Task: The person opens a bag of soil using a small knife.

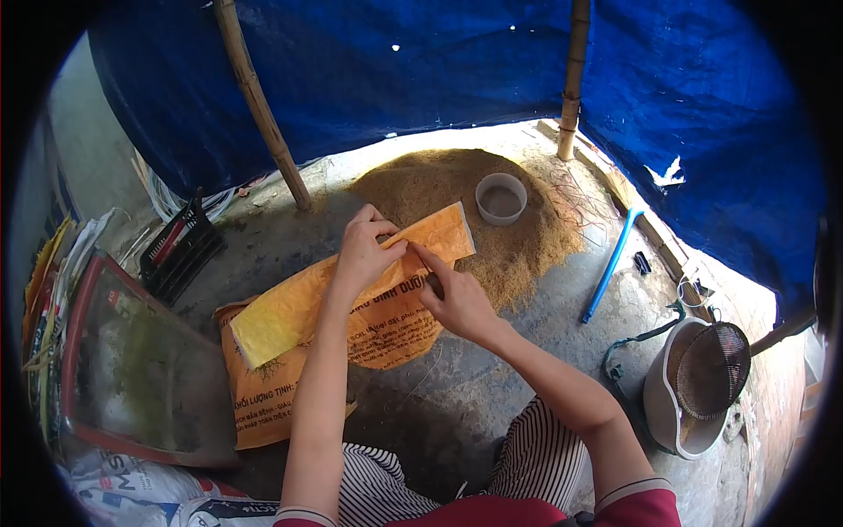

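Note:
An orange printed sack [391,329] lies over the concrete floor in front of me, its upper edge folded over into a long strip [299,299] with a yellow end. My left hand [364,250] pinches this folded strip near its middle, fingers bent over the top edge. Close beside it, my right hand [461,299] is closed, its index finger reaching to the strip next to the left fingertips. A small dark thing shows under the right fingers, too hidden to name.
Behind the sack is a heap of brown grain-like material [421,180] with a white tub [501,199] on it. At right are a blue pipe [612,265] and a white bucket [663,386] with a mesh strainer [713,371]. A framed panel [145,360] leans at left. Bamboo poles stand before blue tarpaulin.

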Motion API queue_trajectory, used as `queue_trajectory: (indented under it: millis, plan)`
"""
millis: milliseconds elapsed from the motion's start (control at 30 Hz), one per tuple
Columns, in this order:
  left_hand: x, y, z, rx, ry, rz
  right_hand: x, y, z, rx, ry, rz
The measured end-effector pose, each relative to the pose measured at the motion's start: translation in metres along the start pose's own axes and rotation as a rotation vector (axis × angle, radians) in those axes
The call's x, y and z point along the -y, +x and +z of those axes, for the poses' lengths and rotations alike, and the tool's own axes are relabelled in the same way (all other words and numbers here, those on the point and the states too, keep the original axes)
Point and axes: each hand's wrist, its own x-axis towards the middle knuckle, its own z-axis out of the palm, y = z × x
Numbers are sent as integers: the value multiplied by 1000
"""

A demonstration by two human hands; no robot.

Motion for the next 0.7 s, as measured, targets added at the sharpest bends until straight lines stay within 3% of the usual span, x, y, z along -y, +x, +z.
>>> queue_trajectory:
  millis: [67,100,200,267,400,600,667,700]
  plan:
    - [2,0,5,-22,-7,-7,-7,4,0,-223,-698,-208]
    - [3,-1,8,-23,-9,-7,-11,7,-1,-222,-700,-208]
    - [7,-1,13,-67,-1,103,-5,9,-3,-132,-474,-210]
    - [7,-1,15,-74,-39,109,9,3,-4,1,142,33]
    - [5,0,11,-18,-37,41,0,14,5,-4,200,-25]
    - [4,-1,16,-89,-9,87,13,16,8,-60,164,70]
    - [2,-2,18,-152,-4,96,5,21,13,-79,501,110]
    - [1,-3,19,-154,-2,94,4,23,14,-75,500,109]
